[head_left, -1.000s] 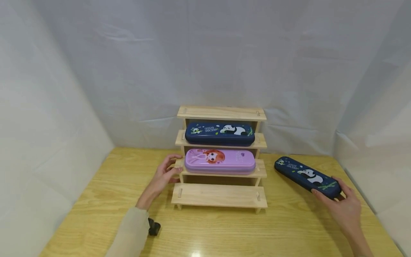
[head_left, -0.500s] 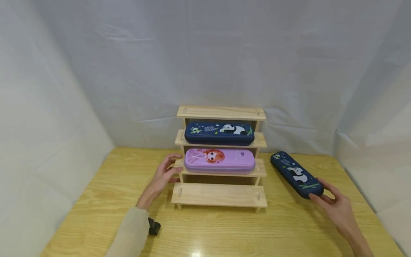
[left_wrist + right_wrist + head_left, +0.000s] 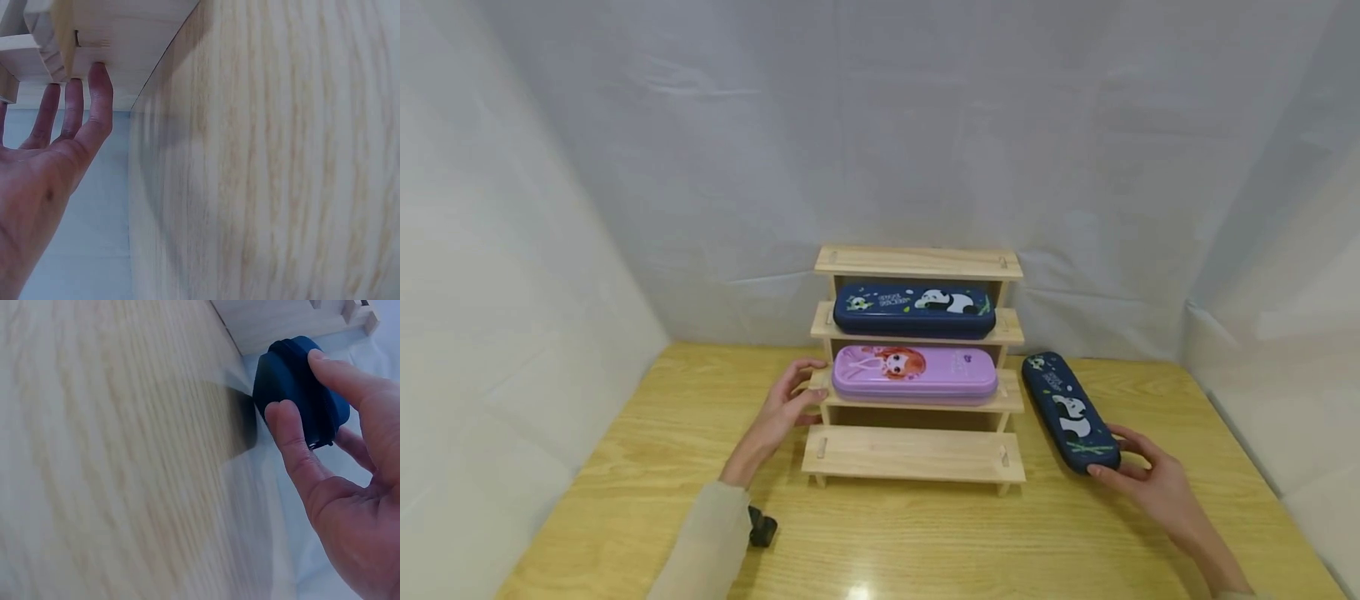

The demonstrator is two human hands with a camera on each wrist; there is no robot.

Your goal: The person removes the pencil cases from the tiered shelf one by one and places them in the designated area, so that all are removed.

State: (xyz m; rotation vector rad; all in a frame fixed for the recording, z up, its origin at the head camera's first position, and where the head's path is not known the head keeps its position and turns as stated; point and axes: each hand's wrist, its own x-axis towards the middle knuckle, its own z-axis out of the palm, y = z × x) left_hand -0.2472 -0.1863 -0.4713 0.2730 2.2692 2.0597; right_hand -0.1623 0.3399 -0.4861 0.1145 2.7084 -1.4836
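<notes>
In the head view my right hand [image 3: 1153, 492] pinches the near end of a dark blue panda pencil case [image 3: 1067, 412] between thumb and fingers. The case slants beside the right side of a stepped wooden rack [image 3: 913, 454], close over the table. The right wrist view shows this pencil case [image 3: 300, 387] end-on, its zip facing the hand. My left hand [image 3: 786, 408] has fairly straight fingers, their tips touching the rack's left side. Another blue panda pencil case [image 3: 913, 310] lies on the second tier from the top; a purple pencil case with a girl picture [image 3: 940, 371] lies below it.
The rack's top tier [image 3: 917, 262] and bottom tier are bare. A small black object [image 3: 763, 530] shows by the left sleeve [image 3: 703, 542]. White cloth [image 3: 925, 125] hangs behind and on both sides of the wooden table [image 3: 880, 542].
My right hand has carried the blue panda pencil case leftward toward the rack, turning it from a wide slant to a steeper one. My left hand and the rack stay in place.
</notes>
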